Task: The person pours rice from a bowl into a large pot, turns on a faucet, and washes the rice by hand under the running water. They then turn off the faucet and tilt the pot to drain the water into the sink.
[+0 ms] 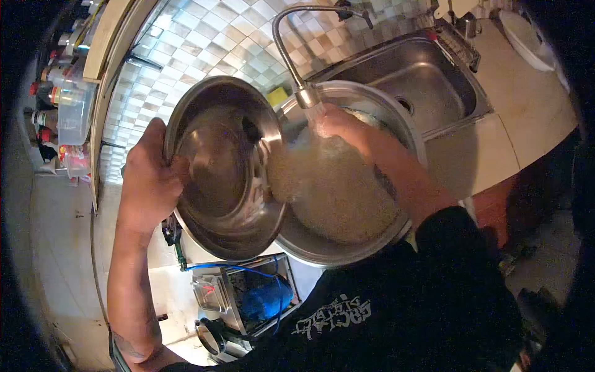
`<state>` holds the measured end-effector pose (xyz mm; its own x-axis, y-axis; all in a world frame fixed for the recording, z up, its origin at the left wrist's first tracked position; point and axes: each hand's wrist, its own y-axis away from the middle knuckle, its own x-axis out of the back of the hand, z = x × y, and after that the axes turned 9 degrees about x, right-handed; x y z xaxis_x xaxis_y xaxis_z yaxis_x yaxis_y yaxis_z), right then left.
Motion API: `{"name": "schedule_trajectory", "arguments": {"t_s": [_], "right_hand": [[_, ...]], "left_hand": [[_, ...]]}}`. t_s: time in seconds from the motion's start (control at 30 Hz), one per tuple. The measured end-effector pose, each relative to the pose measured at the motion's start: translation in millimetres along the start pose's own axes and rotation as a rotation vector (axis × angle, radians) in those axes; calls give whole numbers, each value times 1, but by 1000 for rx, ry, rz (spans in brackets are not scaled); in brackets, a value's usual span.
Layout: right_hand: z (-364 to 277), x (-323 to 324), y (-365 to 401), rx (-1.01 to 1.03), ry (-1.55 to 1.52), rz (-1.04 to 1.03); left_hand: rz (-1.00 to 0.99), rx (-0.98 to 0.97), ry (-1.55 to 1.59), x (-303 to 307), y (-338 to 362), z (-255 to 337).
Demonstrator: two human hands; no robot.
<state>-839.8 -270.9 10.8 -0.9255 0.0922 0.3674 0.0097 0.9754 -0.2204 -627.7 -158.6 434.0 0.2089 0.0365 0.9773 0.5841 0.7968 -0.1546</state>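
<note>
My left hand (155, 177) is wrapped round the left rim of a shiny metal bowl (217, 167), which is tilted on its side. The bowl's right edge overlaps a large metal pot (418, 139) that holds a pale, grainy mass in cloudy liquid (347, 198). Water runs from the faucet head (307, 96) at the back of the pot. My right hand (338, 124) is in that stream, over the pot; its fingers are blurred by the water, and whether they hold anything is not visible.
A steel sink (427, 74) with a drain lies behind and to the right of the pot. A yellow sponge (277, 95) is by the tiled wall. Jars and plastic containers (75, 111) line a shelf at left. A white dish (527, 40) sits far right.
</note>
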Motion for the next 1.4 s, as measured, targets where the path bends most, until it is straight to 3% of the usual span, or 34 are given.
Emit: {"name": "schedule_trajectory", "arguments": {"t_s": [0.03,0.13,0.23,0.27,0.37,0.47,0.53,0.63,0.73,0.83,1.0,1.07,1.1,1.17,1.27,1.33,1.4], "right_hand": [[-21,4,-7,-71,330,23],[-67,19,-20,112,824,-356],[-8,6,-19,-109,-1330,-211],[-17,5,-25,-191,-1300,-194],[-50,20,-20,-303,-676,-152],[-47,36,-12,-33,-601,-473],[-41,38,-1,48,-259,-428],[-53,18,-9,105,393,15],[-83,21,11,59,559,201],[-115,11,32,-153,178,425],[-19,7,21,91,175,417],[-20,12,22,-22,267,349],[-35,16,21,-186,402,304],[-50,22,24,-279,212,247],[-57,22,39,-185,-565,219],[-94,15,40,-282,-840,263],[-38,26,34,95,-480,180]], "left_hand": [[30,-39,-70,4,1,10],[100,-94,-235,19,3,21],[113,-45,-286,31,7,18],[116,-38,-309,33,10,18],[140,-69,-334,31,20,13],[168,-73,-305,32,29,4],[154,-21,-263,31,33,1],[188,-96,-227,35,44,-9],[194,-101,-190,40,53,-16],[278,-159,-152,45,61,-22],[336,-273,-108,39,80,-18],[292,-307,-131,32,79,-28],[322,-302,-113,32,82,-29],[381,-295,-86,35,87,-32],[526,-242,-42,38,91,-61],[599,-114,113,41,94,-105],[614,27,245,40,111,-159]]}}
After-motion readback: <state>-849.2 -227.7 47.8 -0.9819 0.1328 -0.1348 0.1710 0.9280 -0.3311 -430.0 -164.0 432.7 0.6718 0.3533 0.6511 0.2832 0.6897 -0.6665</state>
